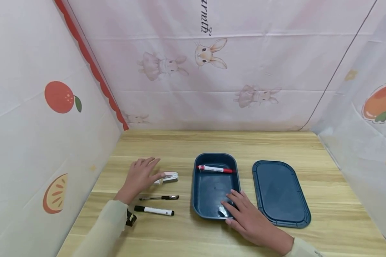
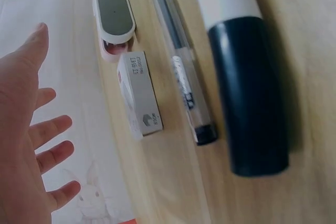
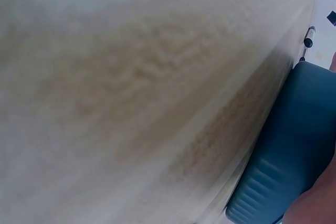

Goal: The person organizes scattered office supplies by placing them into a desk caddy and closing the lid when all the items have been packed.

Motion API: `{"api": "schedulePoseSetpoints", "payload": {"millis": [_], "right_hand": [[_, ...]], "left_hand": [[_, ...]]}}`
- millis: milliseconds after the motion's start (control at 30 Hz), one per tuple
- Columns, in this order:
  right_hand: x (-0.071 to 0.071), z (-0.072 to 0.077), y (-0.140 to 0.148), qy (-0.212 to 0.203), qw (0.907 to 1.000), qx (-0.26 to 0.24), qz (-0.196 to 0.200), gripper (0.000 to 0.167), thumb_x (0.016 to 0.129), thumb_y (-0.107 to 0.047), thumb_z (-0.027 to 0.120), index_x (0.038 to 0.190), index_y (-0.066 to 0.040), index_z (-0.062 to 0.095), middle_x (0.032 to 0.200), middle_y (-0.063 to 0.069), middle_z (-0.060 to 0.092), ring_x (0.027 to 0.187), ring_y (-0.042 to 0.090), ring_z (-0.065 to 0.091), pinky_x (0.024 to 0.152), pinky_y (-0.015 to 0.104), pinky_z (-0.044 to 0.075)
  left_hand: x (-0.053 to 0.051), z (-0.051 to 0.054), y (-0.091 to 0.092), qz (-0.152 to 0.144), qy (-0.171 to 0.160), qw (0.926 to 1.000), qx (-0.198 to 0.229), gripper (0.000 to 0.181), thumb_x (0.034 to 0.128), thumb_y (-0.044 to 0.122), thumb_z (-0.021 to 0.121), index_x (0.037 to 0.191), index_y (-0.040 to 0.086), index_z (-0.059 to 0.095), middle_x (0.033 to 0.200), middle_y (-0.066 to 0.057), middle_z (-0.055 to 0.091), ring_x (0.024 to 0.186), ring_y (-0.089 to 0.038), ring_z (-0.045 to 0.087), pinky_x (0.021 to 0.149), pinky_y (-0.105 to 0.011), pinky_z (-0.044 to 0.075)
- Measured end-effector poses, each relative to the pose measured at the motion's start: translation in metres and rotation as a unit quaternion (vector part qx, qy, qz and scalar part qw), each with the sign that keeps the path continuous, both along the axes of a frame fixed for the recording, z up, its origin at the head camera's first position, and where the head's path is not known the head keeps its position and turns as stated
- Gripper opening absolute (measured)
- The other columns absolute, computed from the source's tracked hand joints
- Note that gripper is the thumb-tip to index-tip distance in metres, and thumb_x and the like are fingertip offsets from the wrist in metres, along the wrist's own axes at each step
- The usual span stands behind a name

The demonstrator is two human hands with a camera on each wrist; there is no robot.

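In the head view my left hand (image 1: 141, 177) hovers with spread fingers over a small white box (image 1: 157, 182) and a pink-and-white stapler (image 1: 170, 177). The left wrist view shows the fingers apart, holding nothing, beside the box (image 2: 140, 94) and stapler (image 2: 115, 17). My right hand (image 1: 249, 221) rests on the near right rim of the blue bin (image 1: 195, 192), fingers reaching inside and thumb by the outer near edge. A red-and-white marker (image 1: 214, 169) lies in the bin. Nearer me lie a black pen (image 1: 161, 197) and a black-capped marker (image 1: 154, 211).
A blue lid (image 1: 281, 192) lies flat to the right of the bin on the wooden table (image 1: 180, 142). Printed cloth hangs behind the table and along both sides. A black band (image 1: 130, 217) is at my left wrist.
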State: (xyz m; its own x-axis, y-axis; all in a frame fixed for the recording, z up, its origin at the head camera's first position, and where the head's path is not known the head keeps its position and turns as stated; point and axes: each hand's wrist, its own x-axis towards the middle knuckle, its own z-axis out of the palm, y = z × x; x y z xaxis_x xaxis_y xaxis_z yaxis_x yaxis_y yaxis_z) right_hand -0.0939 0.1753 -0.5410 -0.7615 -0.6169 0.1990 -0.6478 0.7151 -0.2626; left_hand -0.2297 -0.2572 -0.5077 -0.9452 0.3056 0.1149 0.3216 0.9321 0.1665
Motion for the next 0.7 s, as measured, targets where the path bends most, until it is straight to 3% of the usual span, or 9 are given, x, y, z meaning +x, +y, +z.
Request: {"api": "schedulePoseSetpoints", "payload": {"millis": [233, 533, 700], "right_hand": [[0.0, 0.002, 0.0, -0.011, 0.9999, 0.008, -0.006, 0.052, 0.107, -0.05, 0.039, 0.153, -0.025, 0.045, 0.161, 0.005, 0.036, 0.154, 0.023, 0.021, 0.125, 0.03, -0.008], [0.0, 0.001, -0.001, 0.002, 0.9999, 0.011, -0.005, 0.051, 0.107, -0.049, 0.04, 0.152, -0.025, 0.046, 0.16, 0.005, 0.038, 0.153, 0.024, 0.023, 0.125, 0.029, -0.009], [0.0, 0.001, 0.0, 0.009, 0.9999, 0.013, 0.0, 0.051, 0.108, -0.048, 0.039, 0.152, -0.025, 0.045, 0.16, 0.006, 0.038, 0.152, 0.025, 0.024, 0.125, 0.03, -0.009]], "left_hand": [[0.004, -0.006, -0.008, 0.016, -0.008, 0.9997, 0.017, 0.075, 0.0935, 0.064, 0.059, 0.151, 0.017, 0.047, 0.156, -0.014, 0.042, 0.139, -0.04, 0.039, 0.111, -0.067, 0.028], [0.006, -0.021, -0.025, 0.004, -0.025, 0.9988, 0.041, 0.072, 0.096, 0.054, 0.061, 0.154, 0.016, 0.042, 0.155, -0.014, 0.045, 0.139, -0.04, 0.04, 0.113, -0.066, 0.029], [0.01, -0.027, -0.033, 0.01, -0.042, 0.9978, 0.051, 0.068, 0.0942, 0.048, 0.066, 0.149, 0.013, 0.049, 0.152, -0.015, 0.049, 0.139, -0.04, 0.041, 0.113, -0.066, 0.028]]}}
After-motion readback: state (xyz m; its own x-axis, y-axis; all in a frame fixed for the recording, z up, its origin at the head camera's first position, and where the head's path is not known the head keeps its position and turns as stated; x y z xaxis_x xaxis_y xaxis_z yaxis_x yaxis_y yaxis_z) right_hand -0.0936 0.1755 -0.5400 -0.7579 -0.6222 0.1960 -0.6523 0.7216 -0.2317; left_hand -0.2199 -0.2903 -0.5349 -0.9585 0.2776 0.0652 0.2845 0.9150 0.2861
